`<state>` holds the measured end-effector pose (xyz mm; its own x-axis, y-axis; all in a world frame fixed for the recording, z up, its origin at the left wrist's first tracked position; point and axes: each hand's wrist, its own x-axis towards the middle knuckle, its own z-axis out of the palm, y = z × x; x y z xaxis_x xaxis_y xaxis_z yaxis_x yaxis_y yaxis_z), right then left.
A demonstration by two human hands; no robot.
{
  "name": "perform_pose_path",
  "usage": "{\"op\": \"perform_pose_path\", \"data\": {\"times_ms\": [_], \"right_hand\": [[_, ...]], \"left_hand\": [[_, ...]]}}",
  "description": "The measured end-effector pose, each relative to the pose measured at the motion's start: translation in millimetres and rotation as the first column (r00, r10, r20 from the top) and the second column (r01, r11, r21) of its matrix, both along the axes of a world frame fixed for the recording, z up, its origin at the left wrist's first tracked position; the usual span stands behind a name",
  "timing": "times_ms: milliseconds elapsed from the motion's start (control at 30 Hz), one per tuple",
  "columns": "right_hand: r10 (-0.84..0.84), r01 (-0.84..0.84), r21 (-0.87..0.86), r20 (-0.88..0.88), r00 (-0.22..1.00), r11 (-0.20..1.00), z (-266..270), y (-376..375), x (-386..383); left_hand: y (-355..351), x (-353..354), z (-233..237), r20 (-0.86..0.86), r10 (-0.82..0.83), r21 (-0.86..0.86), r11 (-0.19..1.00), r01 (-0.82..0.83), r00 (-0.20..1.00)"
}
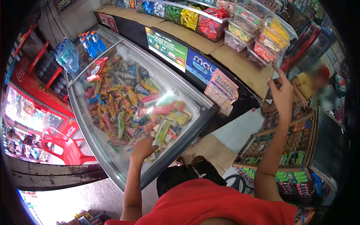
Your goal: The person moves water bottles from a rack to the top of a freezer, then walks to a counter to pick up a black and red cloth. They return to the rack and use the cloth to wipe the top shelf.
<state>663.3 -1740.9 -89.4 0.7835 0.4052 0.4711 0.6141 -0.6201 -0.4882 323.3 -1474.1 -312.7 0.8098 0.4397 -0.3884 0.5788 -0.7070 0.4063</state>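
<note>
My left hand (143,148) is over the near part of the glass lid of a chest freezer (123,80), its fingers apart and nothing in them. Whether it touches the glass I cannot tell. Many colourful wrapped ice creams (123,97) lie under the glass. A red packet (97,69) rests at the freezer's far left. My right hand (281,92) is raised at the right, empty, with thumb and index finger spread, just below the stacked clear tubs of sweets (264,48).
Blue bottles (92,44) and a pack of clear bottles (66,55) stand on the freezer's far end. A red plastic chair (67,148) is at the left. A person in yellow (308,84) sits at the right by shelves of packets (279,144). A counter (240,69) runs behind the freezer.
</note>
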Motion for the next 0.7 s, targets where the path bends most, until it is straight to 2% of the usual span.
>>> {"op": "perform_pose_path", "data": {"times_ms": [33,167,267,333,367,433,467,533,600,633,667,700], "right_hand": [[0.013,-0.013,0.053,0.002,1.000,0.999,-4.9,1.4,4.6],[0.023,-0.025,0.073,0.030,0.999,0.997,-12.2,10.9,19.8],[0.089,-0.089,0.011,-0.032,0.996,0.996,-10.2,14.4,26.6],[0.345,-0.324,0.118,-0.315,0.884,0.939,-14.5,6.6,35.7],[0.356,-0.334,0.124,-0.322,0.877,0.934,-13.8,-0.3,41.5],[0.486,-0.533,0.111,-0.594,0.641,0.839,-7.4,-24.9,59.7],[0.496,-0.546,0.112,-0.594,0.633,0.830,-4.6,-42.5,76.6],[0.542,-0.699,0.115,-0.723,0.428,0.706,4.1,-83.1,124.7],[0.465,-0.542,0.175,-0.754,0.463,0.822,16.9,-115.6,173.9],[0.424,-0.361,0.242,-0.675,0.604,0.901,2.9,-139.1,219.5],[0.348,-0.169,0.333,-0.603,0.718,0.927,-25.3,-166.1,274.1],[0.313,-0.045,0.468,-0.513,0.799,0.883,-49.2,-199.7,332.1]], "left_hand": [[-1.9,0.7,-1.2,-0.006,0.007,-0.008,1.000,-0.007,1.000],[-10.6,-0.8,1.7,0.000,0.076,0.027,0.997,-0.076,0.997],[-16.4,-2.5,-2.2,0.024,0.128,0.034,0.991,-0.129,0.991],[-18.4,-7.8,-2.2,0.009,0.157,0.046,0.986,-0.158,0.988],[-19.8,-9.4,-1.2,0.049,0.199,0.054,0.978,-0.202,0.979],[-24.9,-17.5,-1.1,0.082,0.253,0.062,0.964,-0.258,0.964],[-25.4,-22.0,-2.2,0.113,0.271,0.083,0.956,-0.281,0.956],[-26.3,-24.1,-3.8,0.166,0.316,0.102,0.937,-0.335,0.934],[-29.4,-21.3,-2.4,0.092,0.424,0.103,0.896,-0.432,0.901],[-29.0,-18.5,-7.2,0.075,0.458,0.098,0.881,-0.464,0.886],[-33.4,-9.9,-5.1,0.095,0.453,0.120,0.879,-0.462,0.887],[-36.1,0.6,-1.1,0.109,0.445,0.149,0.876,-0.458,0.889]]}}
